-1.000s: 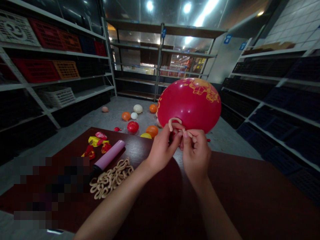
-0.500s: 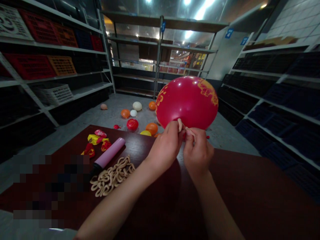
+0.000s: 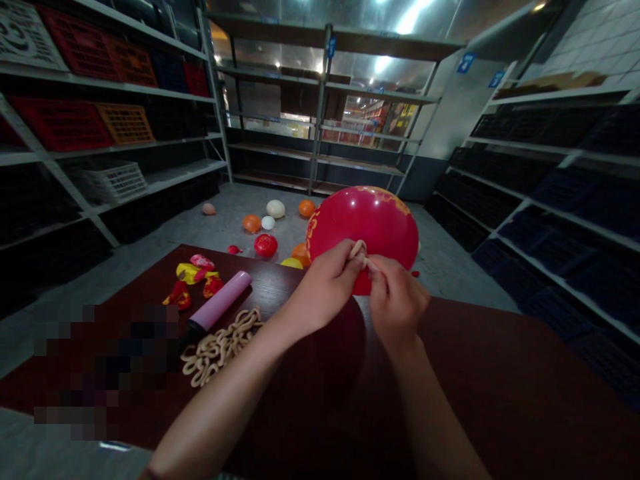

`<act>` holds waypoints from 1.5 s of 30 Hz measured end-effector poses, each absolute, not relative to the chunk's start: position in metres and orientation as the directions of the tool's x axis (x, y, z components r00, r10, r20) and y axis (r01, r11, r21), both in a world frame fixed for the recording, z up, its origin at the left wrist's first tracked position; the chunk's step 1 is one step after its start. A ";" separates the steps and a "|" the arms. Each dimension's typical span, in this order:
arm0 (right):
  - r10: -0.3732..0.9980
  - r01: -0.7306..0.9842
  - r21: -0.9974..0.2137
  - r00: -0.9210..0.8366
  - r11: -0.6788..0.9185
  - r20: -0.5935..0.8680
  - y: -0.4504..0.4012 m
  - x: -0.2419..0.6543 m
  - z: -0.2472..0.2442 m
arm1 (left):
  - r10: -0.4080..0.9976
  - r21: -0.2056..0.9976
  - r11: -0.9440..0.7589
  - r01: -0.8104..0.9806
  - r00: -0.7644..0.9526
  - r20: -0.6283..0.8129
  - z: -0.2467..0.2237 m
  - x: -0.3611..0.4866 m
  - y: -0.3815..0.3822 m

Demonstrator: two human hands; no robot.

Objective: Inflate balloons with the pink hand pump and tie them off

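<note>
A large inflated red balloon (image 3: 367, 223) with yellow printed patterns floats beyond my hands, over the table's far edge. My left hand (image 3: 327, 283) is closed in a pinch at a looped beige rubber band (image 3: 357, 249) near the balloon's neck. My right hand (image 3: 397, 300) pinches the other end of the band, close beside the left fingertips. The neck itself is hidden behind my fingers. On the table to the left lies a pile of beige rubber bands (image 3: 220, 347), partly behind my left forearm.
A pink hand pump (image 3: 223, 300) and several uninflated balloons (image 3: 193, 273) lie on the dark table (image 3: 500, 373). Beyond it, several small balloons (image 3: 265, 245) are scattered on the grey floor. Shelves with crates (image 3: 125, 123) line the sides; a metal rack (image 3: 320, 100) stands behind.
The red balloon has dropped lower and tipped away from me. The rubber band now shows as a loop between both hands, which have stayed in nearly the same place.
</note>
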State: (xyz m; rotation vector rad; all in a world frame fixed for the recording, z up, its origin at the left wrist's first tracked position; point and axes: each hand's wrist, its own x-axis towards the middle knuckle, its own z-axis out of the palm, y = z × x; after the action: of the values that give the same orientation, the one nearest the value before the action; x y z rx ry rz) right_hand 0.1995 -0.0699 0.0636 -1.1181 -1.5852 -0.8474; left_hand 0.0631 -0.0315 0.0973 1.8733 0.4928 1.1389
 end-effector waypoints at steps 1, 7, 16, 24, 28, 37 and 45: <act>0.264 0.937 -0.043 -0.054 0.348 0.963 -0.071 0.196 0.064 | 0.692 0.843 -0.524 -0.125 0.514 0.507 0.097 0.062 -0.030; 0.386 0.736 -0.488 0.326 0.468 0.863 -0.076 0.175 0.069 | 0.690 0.794 -0.586 -0.162 0.413 0.594 0.098 0.065 -0.032; 0.692 0.080 -0.834 0.518 0.546 0.503 -0.089 0.153 0.086 | 0.684 0.693 -0.566 -0.446 0.214 0.697 0.089 0.068 -0.036; 0.891 -0.406 -0.810 0.349 0.423 0.291 -0.099 0.157 0.099 | 0.494 0.593 -0.629 -0.504 0.329 0.804 0.092 0.063 -0.033; 0.923 -0.478 -0.795 0.283 0.372 0.262 -0.097 0.164 0.098 | 0.449 0.633 -0.643 -0.431 0.457 0.768 0.099 0.052 -0.031; 0.940 -0.507 -0.793 0.218 0.339 0.263 -0.090 0.167 0.093 | 0.503 0.657 -0.659 -0.365 0.435 0.747 0.099 0.050 -0.029; 0.929 -0.442 -0.823 0.257 0.357 0.265 -0.086 0.162 0.089 | 0.545 0.598 -0.775 -0.207 0.262 0.797 0.096 0.060 -0.034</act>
State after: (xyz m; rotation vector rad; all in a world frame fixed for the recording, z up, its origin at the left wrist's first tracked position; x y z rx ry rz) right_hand 0.1616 -0.0862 0.0893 -0.6952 -0.8522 1.0386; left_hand 0.0601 -0.0335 0.0956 1.9209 0.3055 1.5716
